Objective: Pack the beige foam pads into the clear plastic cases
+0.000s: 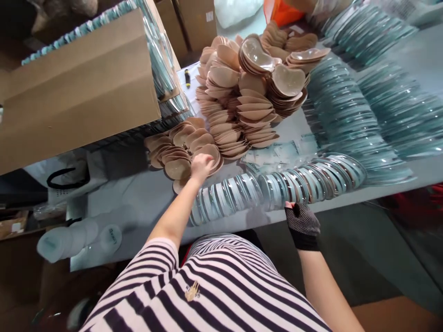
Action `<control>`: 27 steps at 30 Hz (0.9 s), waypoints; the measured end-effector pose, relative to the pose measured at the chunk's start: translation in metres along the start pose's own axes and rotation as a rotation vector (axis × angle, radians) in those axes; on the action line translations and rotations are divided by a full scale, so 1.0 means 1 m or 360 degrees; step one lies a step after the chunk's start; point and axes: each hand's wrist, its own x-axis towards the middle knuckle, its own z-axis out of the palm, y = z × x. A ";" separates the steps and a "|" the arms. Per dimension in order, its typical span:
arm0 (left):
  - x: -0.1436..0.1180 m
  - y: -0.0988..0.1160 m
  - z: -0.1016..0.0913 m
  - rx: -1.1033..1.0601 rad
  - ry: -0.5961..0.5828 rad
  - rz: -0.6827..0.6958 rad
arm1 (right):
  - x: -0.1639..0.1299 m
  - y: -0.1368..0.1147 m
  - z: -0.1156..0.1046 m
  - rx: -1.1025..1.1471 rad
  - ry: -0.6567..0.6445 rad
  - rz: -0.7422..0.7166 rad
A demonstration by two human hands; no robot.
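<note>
My left hand [201, 167] is bare and reaches into the nearest piles of beige bra pads [178, 168]. Its fingers are closed at the edge of a bra pad [208, 152] on top of a stack. A fingerless dark mesh glove covers my right hand [302, 223], which sits by the table's front edge. Its fingers are curled together near the row of clear plastic shells [308, 182]; what they grip, if anything, is hidden. That row runs along the front edge between both hands, with pale inserts showing inside. Taller stacks of bra pads [238, 99] stand behind.
Long stacks of clear plastic shells [349, 108] fill the right side. Flat printed clear packets [277, 154] lie mid-table. An open cardboard box [86, 87] of shells stands at left. White round discs [69, 240] lie near left; a black-yellow tool [187, 78] rests behind. Another person's arm [327, 7] shows at top.
</note>
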 end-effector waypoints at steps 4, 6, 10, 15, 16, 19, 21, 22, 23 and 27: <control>-0.011 -0.093 -0.006 0.0093 -0.0030 -0.0283 | 0.061 -0.101 0.030 0.0340 -0.0060 -0.0503; -0.014 -0.109 0.002 0.0111 -0.0087 -0.0273 | 0.097 -0.164 0.055 0.0337 -0.0183 -0.0731; -0.011 -0.115 0.018 0.0115 -0.0152 -0.0230 | 0.153 -0.261 0.106 -0.0029 -0.0447 -0.0859; -0.008 -0.124 0.031 0.0085 -0.0208 -0.0215 | 0.170 -0.298 0.137 -0.0365 -0.0611 -0.0909; -0.008 -0.127 0.034 0.0082 -0.0226 -0.0224 | 0.168 -0.300 0.137 -0.0359 -0.0656 -0.0951; -0.008 -0.130 0.038 0.0063 -0.0256 -0.0275 | 0.159 -0.306 0.128 -0.0350 -0.0794 -0.0985; -0.008 -0.131 0.032 0.0000 -0.0200 -0.0290 | 0.151 -0.310 0.112 -0.0283 -0.0766 -0.0979; -0.008 -0.131 0.025 -0.0038 -0.0154 -0.0274 | 0.148 -0.310 0.101 -0.0201 -0.0704 -0.1008; -0.008 -0.131 0.014 -0.0073 -0.0099 -0.0225 | 0.146 -0.309 0.088 -0.0091 -0.0628 -0.1051; -0.012 -0.118 -0.059 -0.0137 -0.0046 0.0361 | 0.143 -0.279 0.025 0.0257 -0.0390 -0.1059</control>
